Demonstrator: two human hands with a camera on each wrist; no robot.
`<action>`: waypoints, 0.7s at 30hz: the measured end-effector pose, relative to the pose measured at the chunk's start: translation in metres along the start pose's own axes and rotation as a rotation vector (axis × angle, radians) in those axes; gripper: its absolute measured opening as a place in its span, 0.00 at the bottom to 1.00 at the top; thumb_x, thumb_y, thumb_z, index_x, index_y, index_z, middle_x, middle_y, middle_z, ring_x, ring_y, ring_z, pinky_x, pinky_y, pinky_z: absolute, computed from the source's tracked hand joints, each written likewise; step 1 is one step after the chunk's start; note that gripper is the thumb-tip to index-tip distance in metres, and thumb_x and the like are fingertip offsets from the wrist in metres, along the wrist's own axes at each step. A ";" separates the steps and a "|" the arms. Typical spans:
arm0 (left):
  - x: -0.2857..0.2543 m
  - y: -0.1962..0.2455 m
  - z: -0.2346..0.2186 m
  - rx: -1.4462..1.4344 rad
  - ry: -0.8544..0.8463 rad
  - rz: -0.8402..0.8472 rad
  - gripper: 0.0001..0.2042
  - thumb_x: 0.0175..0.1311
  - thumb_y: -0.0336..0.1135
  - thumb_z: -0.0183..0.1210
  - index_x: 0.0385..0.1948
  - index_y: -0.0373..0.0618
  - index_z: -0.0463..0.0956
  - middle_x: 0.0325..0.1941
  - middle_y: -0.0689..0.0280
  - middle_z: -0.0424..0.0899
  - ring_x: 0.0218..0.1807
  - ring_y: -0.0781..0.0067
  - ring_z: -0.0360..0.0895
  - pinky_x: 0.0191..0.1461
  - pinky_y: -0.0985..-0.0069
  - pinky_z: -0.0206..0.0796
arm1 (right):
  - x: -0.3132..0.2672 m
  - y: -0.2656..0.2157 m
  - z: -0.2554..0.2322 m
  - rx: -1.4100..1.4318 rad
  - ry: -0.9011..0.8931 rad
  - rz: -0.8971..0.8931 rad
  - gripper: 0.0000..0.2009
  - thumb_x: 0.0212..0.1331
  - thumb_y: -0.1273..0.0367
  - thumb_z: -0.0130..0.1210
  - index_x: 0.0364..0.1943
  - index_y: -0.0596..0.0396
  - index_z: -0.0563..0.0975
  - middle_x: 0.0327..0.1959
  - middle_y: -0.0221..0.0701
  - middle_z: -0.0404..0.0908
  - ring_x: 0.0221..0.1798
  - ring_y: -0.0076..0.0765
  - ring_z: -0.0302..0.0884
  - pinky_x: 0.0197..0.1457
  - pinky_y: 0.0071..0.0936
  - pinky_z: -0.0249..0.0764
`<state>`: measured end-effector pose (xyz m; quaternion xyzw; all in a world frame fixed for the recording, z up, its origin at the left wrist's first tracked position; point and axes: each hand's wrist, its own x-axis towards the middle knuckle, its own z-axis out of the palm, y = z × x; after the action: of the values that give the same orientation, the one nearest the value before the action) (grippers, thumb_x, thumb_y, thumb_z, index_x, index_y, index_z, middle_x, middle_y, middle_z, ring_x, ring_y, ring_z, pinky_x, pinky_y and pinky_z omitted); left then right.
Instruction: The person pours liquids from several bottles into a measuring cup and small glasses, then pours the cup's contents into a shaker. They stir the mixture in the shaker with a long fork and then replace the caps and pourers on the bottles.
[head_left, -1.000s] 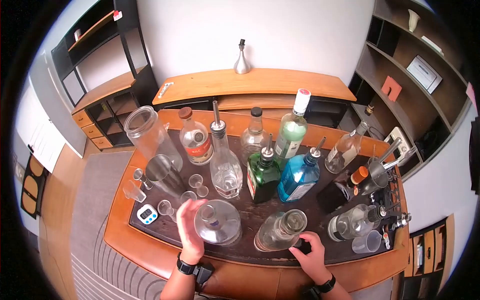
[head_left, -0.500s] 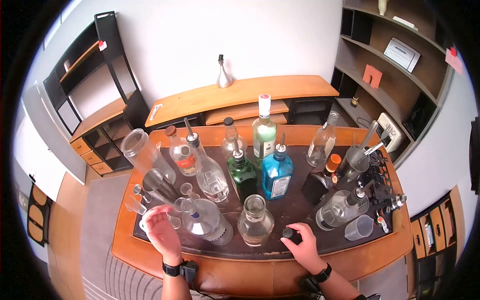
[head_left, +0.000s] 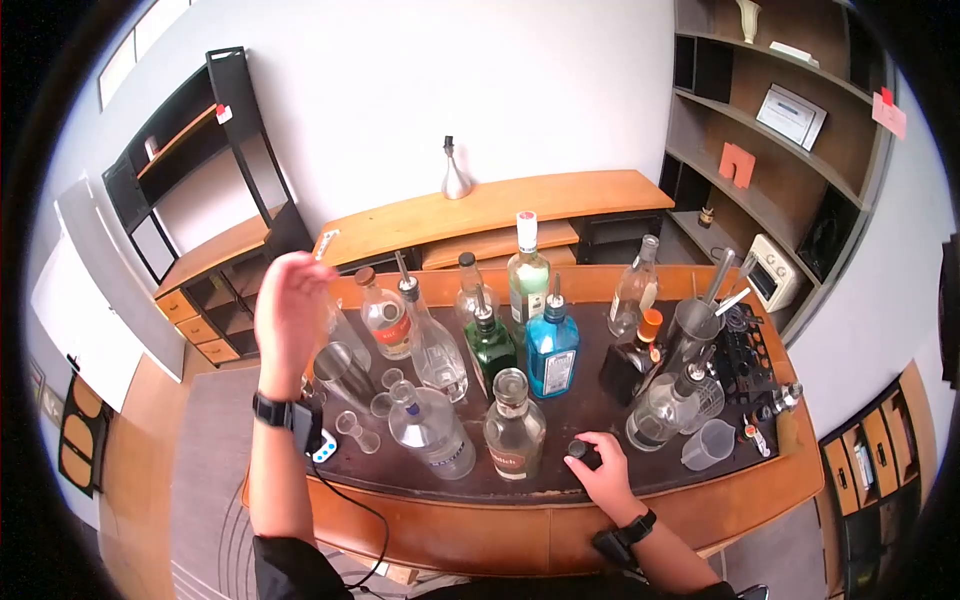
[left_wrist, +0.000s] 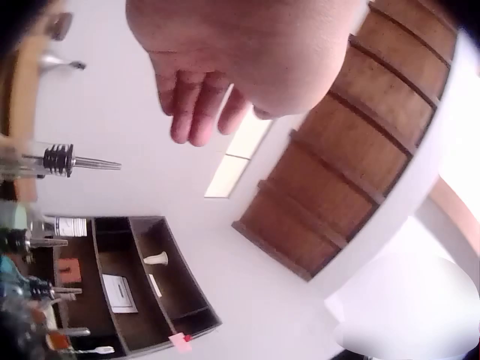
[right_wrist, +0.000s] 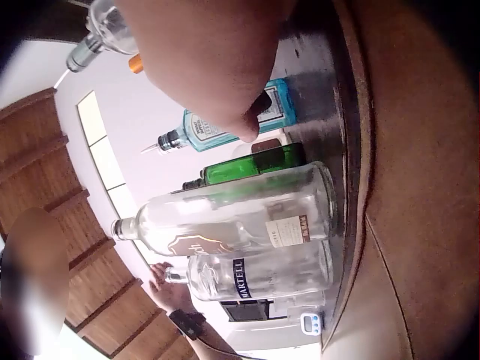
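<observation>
My left hand (head_left: 290, 310) is raised over the left side of the table, fingers loosely extended, holding nothing; the left wrist view shows the same hand (left_wrist: 240, 60) against the wall. My right hand (head_left: 606, 474) pinches a small black cap (head_left: 577, 449) just above the dark tabletop. To its left stands an uncapped clear bottle (head_left: 514, 432), upright, and beside that a clear round-shouldered bottle (head_left: 432, 436). In the right wrist view both the first bottle (right_wrist: 232, 217) and the second bottle (right_wrist: 259, 277) show beyond the hand (right_wrist: 217, 60).
Behind stand a green bottle (head_left: 490, 350), a blue bottle (head_left: 552, 355) and several others. A metal shaker cup (head_left: 342, 372), small glasses (head_left: 358, 432) and a white timer (head_left: 324, 446) are at left. A plastic cup (head_left: 708, 446) and a lying bottle (head_left: 662, 414) are at right.
My left hand has left the round-shouldered bottle and risen up and to the left. My right hand has moved away from the uncapped bottle, with the cap in its fingers. The head view has shifted.
</observation>
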<state>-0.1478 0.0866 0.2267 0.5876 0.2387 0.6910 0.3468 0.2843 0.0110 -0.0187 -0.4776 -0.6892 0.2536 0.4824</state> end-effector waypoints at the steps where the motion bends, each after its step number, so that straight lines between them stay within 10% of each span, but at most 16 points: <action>1: 0.014 -0.013 -0.008 -0.098 -0.032 -0.148 0.13 0.78 0.36 0.46 0.53 0.39 0.74 0.52 0.56 0.82 0.56 0.61 0.79 0.67 0.65 0.68 | 0.001 0.000 0.000 0.000 0.001 -0.004 0.19 0.50 0.71 0.72 0.47 0.56 0.79 0.45 0.40 0.81 0.50 0.49 0.79 0.55 0.39 0.74; 7: 0.050 -0.096 -0.014 0.001 -0.179 -0.640 0.18 0.75 0.31 0.53 0.63 0.38 0.68 0.62 0.57 0.78 0.67 0.63 0.74 0.73 0.67 0.63 | 0.002 -0.003 0.001 -0.005 -0.059 0.064 0.19 0.51 0.70 0.72 0.47 0.56 0.79 0.46 0.40 0.81 0.51 0.48 0.79 0.55 0.38 0.74; 21: 0.111 -0.176 0.012 0.465 -0.723 -0.625 0.29 0.66 0.29 0.65 0.69 0.40 0.66 0.67 0.61 0.75 0.70 0.69 0.69 0.76 0.69 0.60 | 0.007 -0.002 0.003 -0.005 -0.118 0.162 0.20 0.50 0.71 0.72 0.48 0.55 0.79 0.49 0.38 0.82 0.51 0.44 0.80 0.53 0.35 0.76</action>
<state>-0.1082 0.2834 0.1709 0.7506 0.4145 0.2369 0.4568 0.2802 0.0171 -0.0156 -0.5173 -0.6761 0.3175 0.4176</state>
